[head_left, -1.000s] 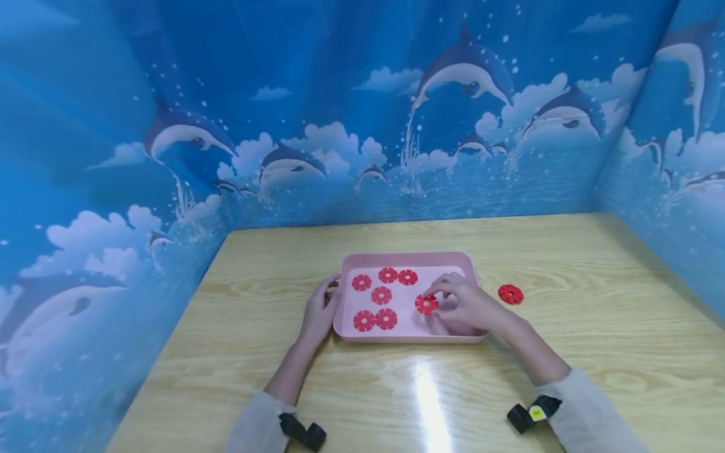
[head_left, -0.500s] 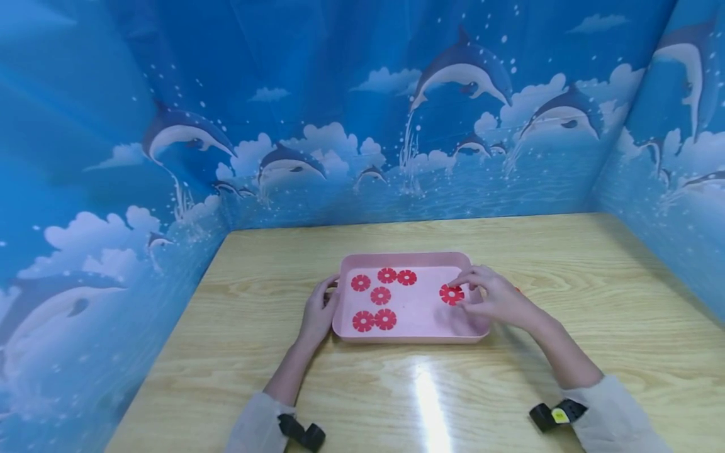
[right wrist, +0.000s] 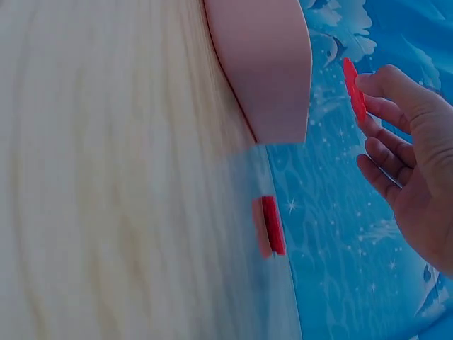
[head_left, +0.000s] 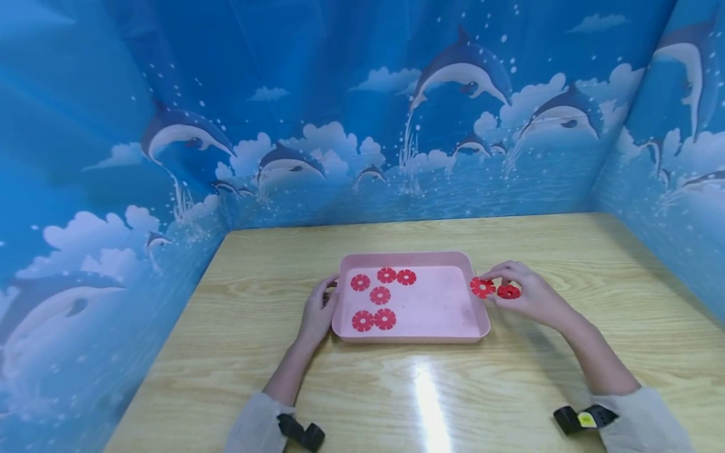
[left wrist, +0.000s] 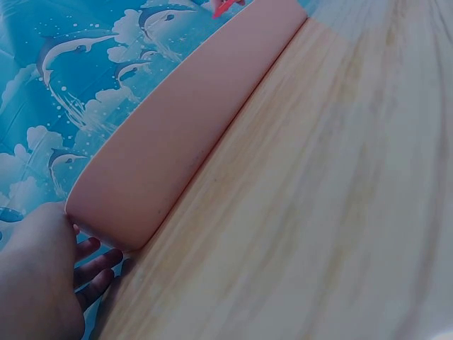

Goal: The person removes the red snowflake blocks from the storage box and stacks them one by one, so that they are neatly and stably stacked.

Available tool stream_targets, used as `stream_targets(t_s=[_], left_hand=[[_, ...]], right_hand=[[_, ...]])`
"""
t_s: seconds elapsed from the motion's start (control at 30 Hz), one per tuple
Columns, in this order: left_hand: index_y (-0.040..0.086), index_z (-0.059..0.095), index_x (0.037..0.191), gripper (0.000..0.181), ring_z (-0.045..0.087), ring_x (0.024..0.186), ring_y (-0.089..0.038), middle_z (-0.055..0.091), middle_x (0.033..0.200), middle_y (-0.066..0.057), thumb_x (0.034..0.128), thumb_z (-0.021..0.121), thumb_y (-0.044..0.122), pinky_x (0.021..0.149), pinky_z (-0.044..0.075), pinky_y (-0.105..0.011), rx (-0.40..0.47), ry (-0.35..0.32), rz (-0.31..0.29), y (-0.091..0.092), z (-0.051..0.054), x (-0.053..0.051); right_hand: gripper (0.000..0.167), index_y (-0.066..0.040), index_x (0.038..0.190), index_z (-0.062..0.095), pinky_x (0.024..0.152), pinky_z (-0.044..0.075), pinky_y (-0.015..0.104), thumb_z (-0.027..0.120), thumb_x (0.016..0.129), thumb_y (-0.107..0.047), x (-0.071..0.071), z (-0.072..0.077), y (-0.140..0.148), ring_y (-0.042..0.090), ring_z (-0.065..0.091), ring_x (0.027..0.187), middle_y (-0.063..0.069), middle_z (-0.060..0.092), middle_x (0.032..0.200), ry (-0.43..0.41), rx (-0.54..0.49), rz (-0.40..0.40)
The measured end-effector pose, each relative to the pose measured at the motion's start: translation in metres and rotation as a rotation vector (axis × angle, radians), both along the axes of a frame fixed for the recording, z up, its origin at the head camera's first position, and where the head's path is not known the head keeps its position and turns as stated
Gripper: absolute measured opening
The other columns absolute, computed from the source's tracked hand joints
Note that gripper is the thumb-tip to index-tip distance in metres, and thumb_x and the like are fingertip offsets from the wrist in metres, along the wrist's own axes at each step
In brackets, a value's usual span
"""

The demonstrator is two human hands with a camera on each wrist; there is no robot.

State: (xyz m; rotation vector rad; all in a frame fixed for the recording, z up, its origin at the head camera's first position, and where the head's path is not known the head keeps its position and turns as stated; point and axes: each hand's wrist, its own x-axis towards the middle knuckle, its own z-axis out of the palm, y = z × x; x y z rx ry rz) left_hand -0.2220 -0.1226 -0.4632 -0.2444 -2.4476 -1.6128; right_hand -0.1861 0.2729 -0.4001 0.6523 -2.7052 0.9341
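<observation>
My right hand (head_left: 532,296) pinches a red notched plastic disc (head_left: 483,287) between thumb and fingertips, at the right rim of the pink tray (head_left: 442,308). Seen from the right wrist, the disc (right wrist: 354,90) is edge-on and raised above the table. A second red piece (head_left: 508,291) lies on the table beyond the tray, partly framed by that hand; the right wrist view shows it as a short stack (right wrist: 269,227). My left hand (head_left: 316,318) holds the tray's left end, its fingers bent beside the corner. Several red discs (head_left: 380,296) lie flat in the tray's left half.
The tray stands on a wood-grain table (head_left: 272,264). A blue curtain with dolphins (head_left: 362,126) encloses the table's back and sides. Black wrist cameras (head_left: 303,433) sit on both sleeves.
My right hand has carried the pinched disc rightward from inside the tray to its right rim, near the red piece on the table. My left hand has stayed at the tray's left end.
</observation>
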Motion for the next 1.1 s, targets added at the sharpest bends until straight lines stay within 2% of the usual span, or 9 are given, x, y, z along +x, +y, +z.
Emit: stream_targets(t_s=[0.13,0.23,0.43,0.73,1.1], left_hand=[[0.004,0.052,0.127,0.035,0.056,0.091,-0.025,0.055,0.114,-0.014,0.0926,0.051,0.008,0.080,0.048,-0.037,0.001,-0.005,0.000,0.000,0.000,0.000],[0.005,0.052,0.127,0.035,0.056,0.091,-0.025,0.055,0.114,-0.014,0.0924,0.051,0.008,0.080,0.048,-0.037,0.003,-0.011,0.000,0.000,0.000,0.000],[0.005,0.052,0.127,0.035,0.057,0.091,-0.025,0.055,0.114,-0.013,0.0924,0.051,0.008,0.080,0.048,-0.037,0.017,-0.009,-0.004,-0.001,0.000,0.001],[0.005,0.052,0.127,0.035,0.057,0.091,-0.025,0.055,0.114,-0.014,0.0925,0.051,0.008,0.080,0.048,-0.037,0.012,-0.008,-0.003,-0.001,0.000,-0.001],[0.005,0.052,0.127,0.035,0.057,0.091,-0.025,0.055,0.115,-0.013,0.0919,0.051,0.007,0.080,0.048,-0.037,0.011,-0.007,-0.005,0.000,-0.001,-0.001]], right_hand=[[0.031,-0.005,0.102,0.067,0.061,0.046,0.036,0.075,0.072,-0.004,0.002,-0.003,0.011,0.023,0.049,0.078,0.008,0.057,0.100,0.070,-0.012,-0.018],[0.031,-0.005,0.102,0.067,0.059,0.044,0.035,0.076,0.073,-0.005,0.002,-0.006,0.019,0.022,0.047,0.076,0.007,0.058,0.099,0.091,-0.016,-0.047],[0.032,-0.005,0.105,0.066,0.061,0.042,0.038,0.074,0.075,-0.006,-0.001,-0.012,0.032,0.023,0.047,0.079,0.011,0.057,0.104,0.074,-0.029,-0.085],[0.031,-0.003,0.106,0.065,0.061,0.042,0.036,0.072,0.076,-0.003,-0.003,-0.027,0.045,0.022,0.046,0.079,0.012,0.057,0.104,0.032,-0.043,-0.131],[0.030,-0.001,0.106,0.065,0.066,0.043,0.026,0.071,0.076,-0.003,-0.004,-0.041,0.055,0.019,0.047,0.080,0.012,0.058,0.102,0.000,-0.046,-0.144]])
